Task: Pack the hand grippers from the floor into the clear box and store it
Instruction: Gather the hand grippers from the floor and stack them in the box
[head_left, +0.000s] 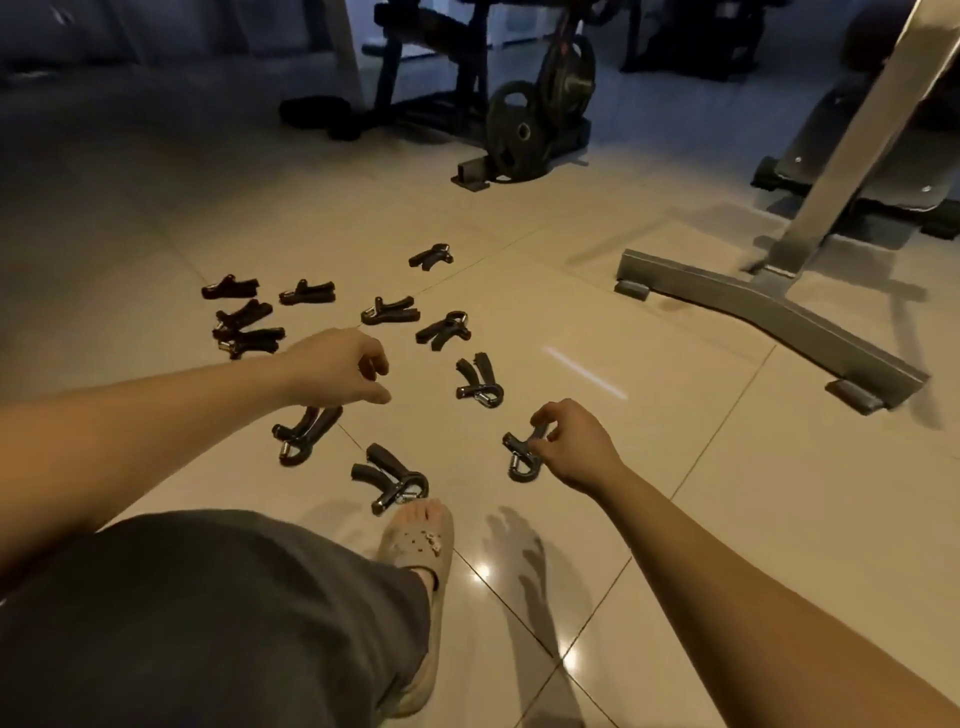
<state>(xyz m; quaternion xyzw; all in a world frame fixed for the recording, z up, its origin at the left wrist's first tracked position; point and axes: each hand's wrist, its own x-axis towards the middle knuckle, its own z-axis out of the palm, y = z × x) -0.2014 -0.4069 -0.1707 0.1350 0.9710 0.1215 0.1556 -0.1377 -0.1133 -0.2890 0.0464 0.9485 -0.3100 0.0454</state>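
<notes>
Several black hand grippers with metal springs lie scattered on the pale tiled floor (597, 322). My right hand (569, 447) pinches the handle of one hand gripper (519, 457) at the near right. My left hand (337, 371) hovers with loosely curled fingers, holding nothing, just above another hand gripper (304, 434). One more gripper (395, 478) lies by my foot, and another (478, 382) sits between my hands. Further ones lie at the far left (244, 327). No clear box is in view.
A grey bench frame (769, 317) stands on the floor at the right. Black weight plates on a rack (540, 124) stand at the back. My sandalled foot (415, 551) and my knee in dark shorts (208, 623) fill the near left.
</notes>
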